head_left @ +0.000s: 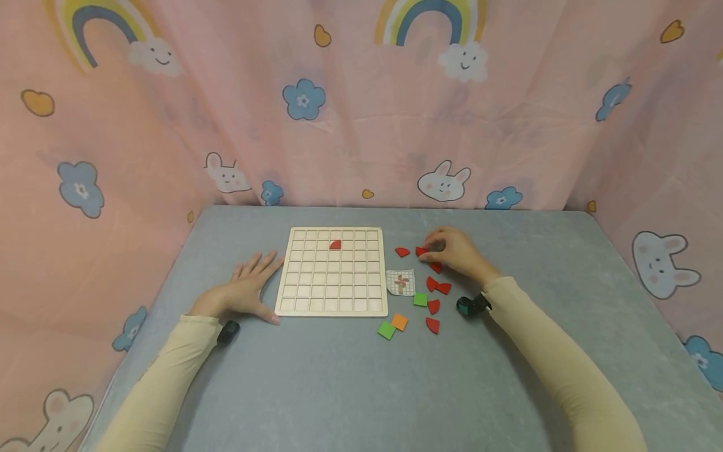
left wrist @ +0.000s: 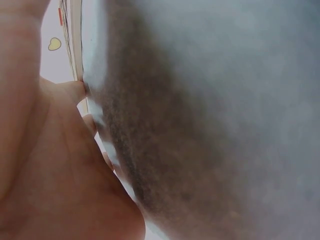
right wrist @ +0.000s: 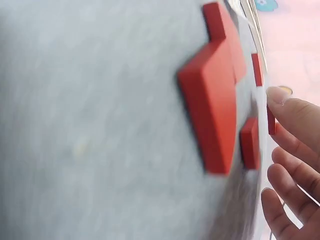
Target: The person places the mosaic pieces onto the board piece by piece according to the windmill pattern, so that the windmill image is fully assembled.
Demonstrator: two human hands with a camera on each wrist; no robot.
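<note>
My left hand lies beside the pale wooden grid board with its fingers spread, fingertips and thumb touching the board's left edge. One red quarter-circle piece sits in a cell near the board's top. To the right of the board, my right hand pinches another red quarter-circle piece between thumb and fingers. The right wrist view shows that red piece at the thumb tip. Close below this hand lie loose red pieces. In the left wrist view, the palm fills the left side.
A small paper pattern card with a pinwheel picture lies against the board's right edge. Nearby are two green squares and an orange square. A pink patterned curtain hangs behind the grey table.
</note>
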